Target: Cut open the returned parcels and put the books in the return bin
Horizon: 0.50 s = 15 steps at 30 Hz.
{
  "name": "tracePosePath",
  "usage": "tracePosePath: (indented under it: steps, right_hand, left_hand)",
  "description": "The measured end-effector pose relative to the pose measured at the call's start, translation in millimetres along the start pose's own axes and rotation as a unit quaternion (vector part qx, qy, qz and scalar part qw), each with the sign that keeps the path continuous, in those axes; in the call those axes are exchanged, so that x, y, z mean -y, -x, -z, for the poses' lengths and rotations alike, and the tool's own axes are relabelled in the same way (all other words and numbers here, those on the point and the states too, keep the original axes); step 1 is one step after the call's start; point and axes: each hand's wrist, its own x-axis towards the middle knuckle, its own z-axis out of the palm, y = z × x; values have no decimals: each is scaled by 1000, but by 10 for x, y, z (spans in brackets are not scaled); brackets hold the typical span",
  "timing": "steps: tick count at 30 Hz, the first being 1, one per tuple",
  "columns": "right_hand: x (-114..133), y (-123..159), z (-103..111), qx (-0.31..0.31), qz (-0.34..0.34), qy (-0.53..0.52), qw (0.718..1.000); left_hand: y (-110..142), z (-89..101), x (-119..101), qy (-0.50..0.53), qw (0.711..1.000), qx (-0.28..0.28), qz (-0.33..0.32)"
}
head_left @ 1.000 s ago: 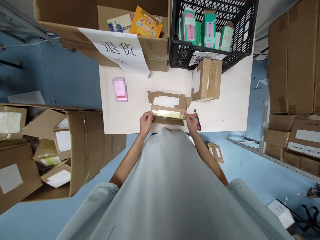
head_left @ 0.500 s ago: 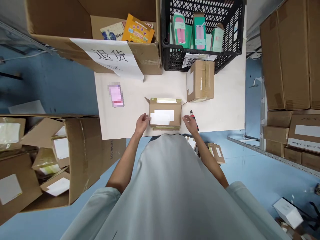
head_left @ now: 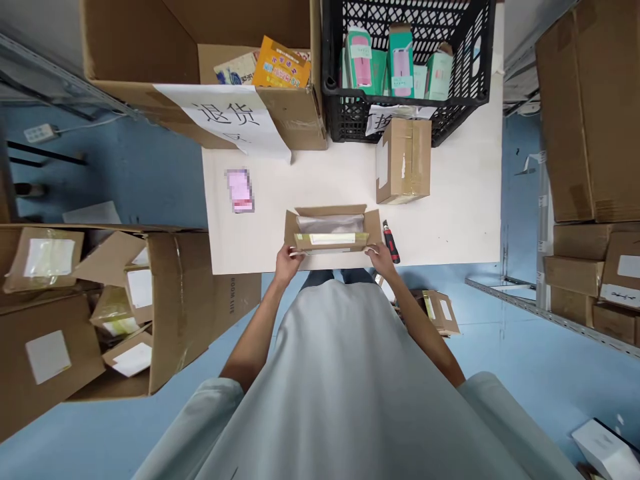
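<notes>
box (head_left: 331, 239) lies between the hands at the table's (head_left: 460, 220) near edge, long axis side to side, flaps open; left hand (head_left: 289, 263) has fingers curled closed on its near left corner, right hand (head_left: 383, 260) likewise on the near right; cutter (head_left: 391, 243) is just beside the right hand, the nearer one; carton (head_left: 410, 160) and crate (head_left: 350, 120) stand beyond, blue floor (head_left: 475, 347) below.

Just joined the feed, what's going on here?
A person's left hand and right hand hold the near side of a small open cardboard box at the table's near edge. Something pale shows inside. A red and black cutter lies beside the right hand; a taped carton stands behind, by a black crate.
</notes>
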Motion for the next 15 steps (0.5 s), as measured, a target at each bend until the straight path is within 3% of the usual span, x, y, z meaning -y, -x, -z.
tracePosePath:
  steps: [4, 7, 9, 12, 15]
  right_hand:
    - [9, 193, 155, 0, -18, -42, 999]
    - [129, 280, 243, -7, -25, -75, 997]
    - [210, 336, 249, -10, -18, -73, 997]
    - [275, 439, 149, -15, -13, -43, 999]
    - [275, 529, -63, -37, 5, -8, 999]
  left_hand:
    - [182, 165, 71, 84, 996, 35, 25]
    - [208, 350, -34, 147, 987, 48, 53]
    - [228, 447, -148, 135, 988, 61, 35]
    - [297, 503, -299, 86, 990, 114, 7]
    - [343, 457, -352, 86, 984, 153, 31]
